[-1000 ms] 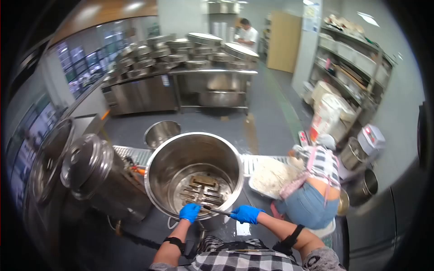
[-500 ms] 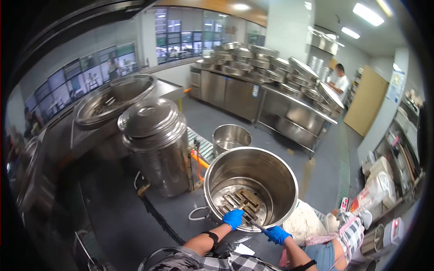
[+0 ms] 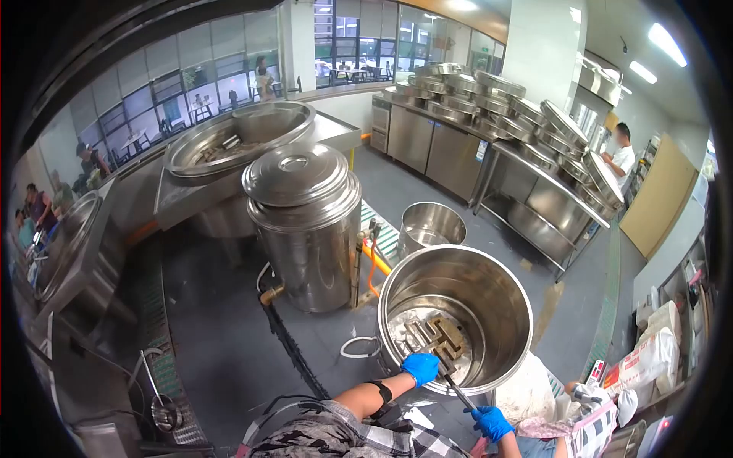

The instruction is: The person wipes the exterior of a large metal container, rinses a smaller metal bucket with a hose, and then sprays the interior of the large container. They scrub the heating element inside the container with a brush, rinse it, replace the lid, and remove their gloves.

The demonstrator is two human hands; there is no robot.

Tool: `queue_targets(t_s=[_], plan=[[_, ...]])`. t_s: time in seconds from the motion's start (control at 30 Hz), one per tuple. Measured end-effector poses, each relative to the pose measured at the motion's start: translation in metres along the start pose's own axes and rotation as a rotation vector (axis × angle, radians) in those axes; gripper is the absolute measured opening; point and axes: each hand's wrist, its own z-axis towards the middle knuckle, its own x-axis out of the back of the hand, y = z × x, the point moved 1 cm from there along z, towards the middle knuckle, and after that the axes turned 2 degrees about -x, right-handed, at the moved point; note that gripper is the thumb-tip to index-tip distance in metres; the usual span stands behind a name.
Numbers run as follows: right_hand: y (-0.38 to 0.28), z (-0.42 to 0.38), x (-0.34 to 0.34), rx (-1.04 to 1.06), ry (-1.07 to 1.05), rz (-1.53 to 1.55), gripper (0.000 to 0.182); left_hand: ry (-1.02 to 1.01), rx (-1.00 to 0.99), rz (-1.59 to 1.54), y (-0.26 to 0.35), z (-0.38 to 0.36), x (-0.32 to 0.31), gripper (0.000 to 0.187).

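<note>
A large steel pot (image 3: 505,305) stands before me, tilted in this view, with a slotted, maze-like metal piece (image 3: 445,336) low inside it. From that piece a long thin metal rod (image 3: 460,395) runs out over the near rim. My left hand (image 3: 421,368), in a blue glove, is closed around the rod's upper part, close to the slotted piece, at the pot's near rim. Lower down, outside the pot, my right hand (image 3: 490,422), also blue-gloved, grips the rod's near end. Fingers of both hands are partly hidden.
A tall lidded steel drum (image 3: 305,259) stands left of the pot, beside an orange hose (image 3: 372,273). Behind is a smaller pot (image 3: 434,229). Steel steamer trays (image 3: 458,103) crowd the far counter. White sacks (image 3: 641,359) lie at right. A person (image 3: 620,156) stands at the back.
The view has turned left, so the room sits further right in it. My right hand has drawn back along the rod, away from the pot, and the hands are further apart.
</note>
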Motion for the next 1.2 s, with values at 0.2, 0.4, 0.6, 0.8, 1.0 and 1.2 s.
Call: queue_targets(t_s=[0.2,0.4,0.6,0.8,1.0,1.2], plan=[[-0.013,0.012,0.001,0.028,0.009,-0.052,0.030,-0.111,-0.049,0.007,0.008,-0.003,0.012,0.033],[-0.017,0.031,0.025,0.366,0.149,-0.270,0.040,-0.152,-0.076,0.006,0.009,0.000,0.006,0.040],[-0.050,0.029,0.064,0.186,0.456,0.216,0.045,-0.054,-0.094,0.124,0.002,-0.003,0.004,0.037],[-0.011,0.082,0.095,0.198,0.761,-0.038,0.046,0.023,-0.111,0.138,-0.015,-0.004,-0.010,0.034],[-0.013,0.079,0.140,0.126,0.599,-0.177,0.040,-0.004,-0.096,0.184,-0.009,0.002,-0.008,0.032],[-0.022,0.076,0.175,-0.109,0.348,0.034,0.036,0.049,-0.125,0.161,-0.002,0.005,-0.003,0.030]])
